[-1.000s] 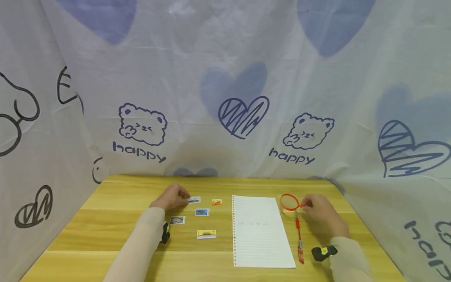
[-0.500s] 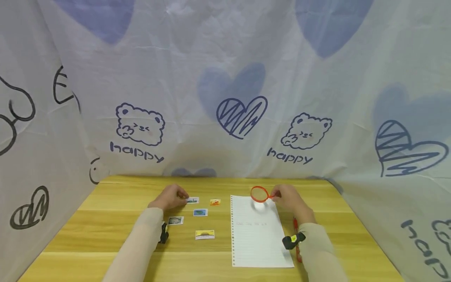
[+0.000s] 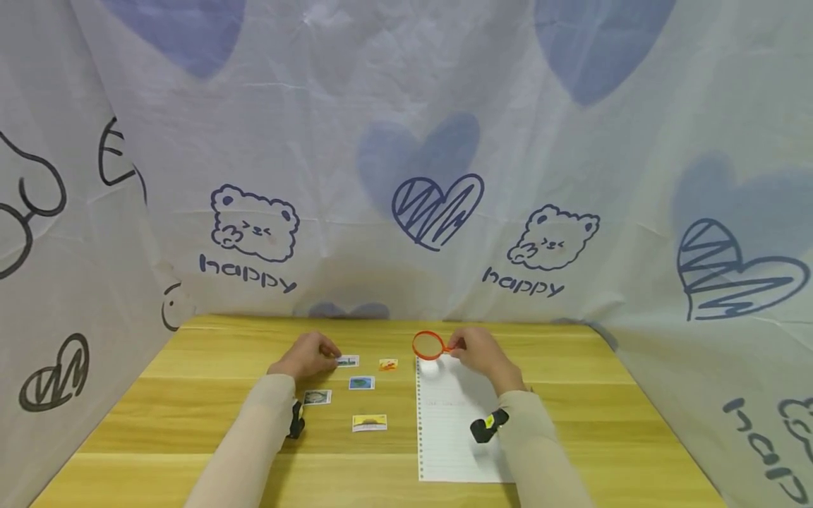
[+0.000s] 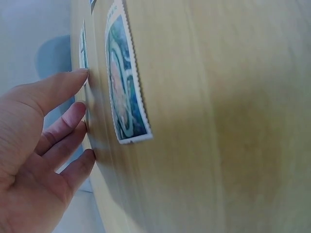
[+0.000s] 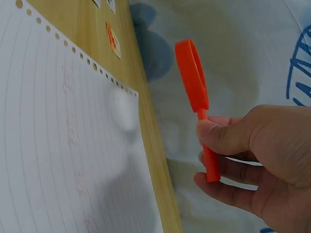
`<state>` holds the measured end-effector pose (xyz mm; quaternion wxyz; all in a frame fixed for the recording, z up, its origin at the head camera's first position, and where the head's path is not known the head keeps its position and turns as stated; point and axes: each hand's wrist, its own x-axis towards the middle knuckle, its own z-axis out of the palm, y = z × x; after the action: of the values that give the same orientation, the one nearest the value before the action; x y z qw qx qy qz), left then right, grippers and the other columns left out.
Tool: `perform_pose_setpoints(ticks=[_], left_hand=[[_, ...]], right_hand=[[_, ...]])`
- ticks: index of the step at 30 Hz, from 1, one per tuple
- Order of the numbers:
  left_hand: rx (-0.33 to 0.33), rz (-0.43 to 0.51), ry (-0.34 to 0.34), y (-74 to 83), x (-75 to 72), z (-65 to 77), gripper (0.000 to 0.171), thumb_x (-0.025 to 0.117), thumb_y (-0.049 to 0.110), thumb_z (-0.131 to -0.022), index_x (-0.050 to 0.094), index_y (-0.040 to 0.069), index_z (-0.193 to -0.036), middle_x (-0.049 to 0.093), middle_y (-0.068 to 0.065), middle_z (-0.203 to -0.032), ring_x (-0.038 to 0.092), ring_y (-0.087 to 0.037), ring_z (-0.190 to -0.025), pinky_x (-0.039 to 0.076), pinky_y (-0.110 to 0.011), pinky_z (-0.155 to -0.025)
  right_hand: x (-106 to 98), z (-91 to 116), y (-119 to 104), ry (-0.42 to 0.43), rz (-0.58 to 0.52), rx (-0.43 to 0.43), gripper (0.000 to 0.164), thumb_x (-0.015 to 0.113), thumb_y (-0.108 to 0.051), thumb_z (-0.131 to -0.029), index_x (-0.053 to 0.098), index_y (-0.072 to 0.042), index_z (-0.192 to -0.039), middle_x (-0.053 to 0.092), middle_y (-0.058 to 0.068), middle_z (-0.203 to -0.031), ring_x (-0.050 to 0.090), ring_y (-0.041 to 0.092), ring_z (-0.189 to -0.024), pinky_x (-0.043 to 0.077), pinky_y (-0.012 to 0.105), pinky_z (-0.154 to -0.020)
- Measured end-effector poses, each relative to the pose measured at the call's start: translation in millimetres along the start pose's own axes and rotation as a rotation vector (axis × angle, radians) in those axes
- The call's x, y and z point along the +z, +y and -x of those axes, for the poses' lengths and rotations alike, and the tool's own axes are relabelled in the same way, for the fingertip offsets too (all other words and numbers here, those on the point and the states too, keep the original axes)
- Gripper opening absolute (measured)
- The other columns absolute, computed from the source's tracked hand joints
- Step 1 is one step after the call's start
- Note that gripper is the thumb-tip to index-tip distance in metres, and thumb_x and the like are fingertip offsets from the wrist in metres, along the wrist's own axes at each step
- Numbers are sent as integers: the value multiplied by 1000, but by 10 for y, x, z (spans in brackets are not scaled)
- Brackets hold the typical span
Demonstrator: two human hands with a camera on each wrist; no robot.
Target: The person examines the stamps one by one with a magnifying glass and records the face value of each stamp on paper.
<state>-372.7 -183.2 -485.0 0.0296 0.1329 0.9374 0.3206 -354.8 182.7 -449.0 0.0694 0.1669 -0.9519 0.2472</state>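
Observation:
In the head view, my left hand rests at the left end of a postage stamp lying on the table. The left wrist view shows the thumb touching that stamp's end, with the other fingers bent loosely and apart from the thumb. Nearer to that camera lies a larger-looking perforated stamp. My right hand pinches the handle of a red magnifying glass between thumb and fingers. Its lens is held above the top left corner of a lined sheet of paper, apart from it.
Several other stamps lie left of the paper: an orange one, a blue one, a grey one and a yellow one. Faint red writing is on the sheet. A printed curtain hangs behind the wooden table.
My right hand has carried the magnifying glass leftward from beyond the paper's right side to its top left corner. The right forearm now hides the red pen. My left hand stays by the stamp.

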Motion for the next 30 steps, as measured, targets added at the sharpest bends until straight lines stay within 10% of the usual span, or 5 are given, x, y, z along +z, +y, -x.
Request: perform_pose_setpoints(ticks=[30], left_hand=[[-9, -3, 13, 19, -3, 1, 17, 78, 7, -89, 80, 5, -106, 76, -10, -102, 66, -21, -95, 57, -46, -92]], right_hand=[[509, -414, -721, -87, 69, -159, 3, 73, -5, -94, 76, -6, -96, 74, 5, -91, 63, 15, -83, 57, 33, -80]])
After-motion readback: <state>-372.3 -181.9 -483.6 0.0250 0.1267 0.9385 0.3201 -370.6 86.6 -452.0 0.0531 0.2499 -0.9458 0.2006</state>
